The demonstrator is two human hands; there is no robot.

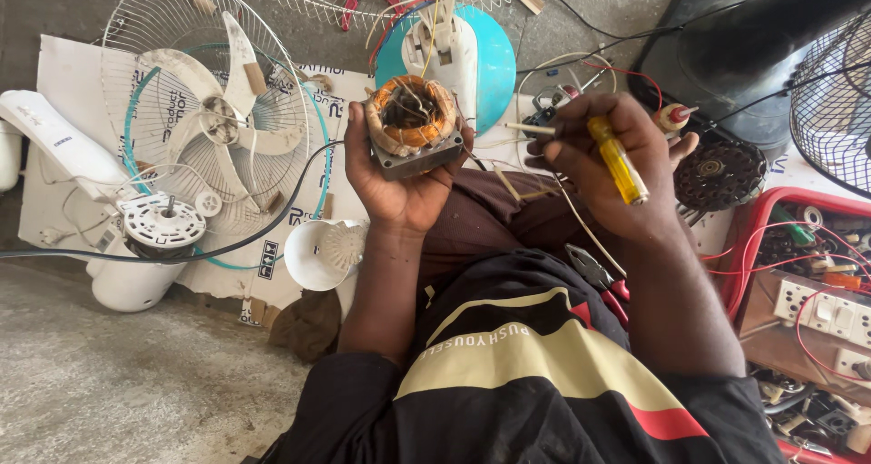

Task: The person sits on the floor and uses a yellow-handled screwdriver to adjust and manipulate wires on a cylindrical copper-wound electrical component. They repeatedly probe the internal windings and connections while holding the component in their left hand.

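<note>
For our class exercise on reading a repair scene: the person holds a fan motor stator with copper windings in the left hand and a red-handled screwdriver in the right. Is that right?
Not quite. The head view shows the screwdriver in the right hand has a yellow handle, not red. The rest stands: the left hand holds the motor stator with copper windings.

We see a square grey metal motor stator with orange-brown copper windings [411, 124] held up above the lap, its open bore facing us and thin pale wires trailing from the coil. Just beside it to the right we see a screwdriver with a translucent yellow plastic handle [617, 160], lying slanted, its pale shaft pointing left toward the stator without touching it.
</note>
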